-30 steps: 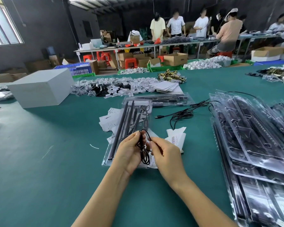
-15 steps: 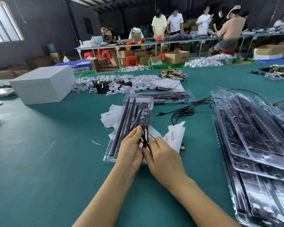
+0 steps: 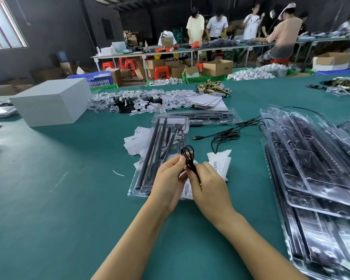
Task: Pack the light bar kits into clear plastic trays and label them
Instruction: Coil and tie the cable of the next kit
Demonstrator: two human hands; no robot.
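Two hands, left and right, hold one coiled cable. Two filled trays lie alone on the table: one under the hands, one beyond it. A stack of trays on the right is too overlapped to count. One white box. One loose cable. Five people stand at the far tables.

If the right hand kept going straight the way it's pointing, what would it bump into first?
The right hand points up and a little left, gripping the black cable together with the left hand. Going straight on, it would probably first meet the clear tray of light bars just beyond, though depth is hard to judge.
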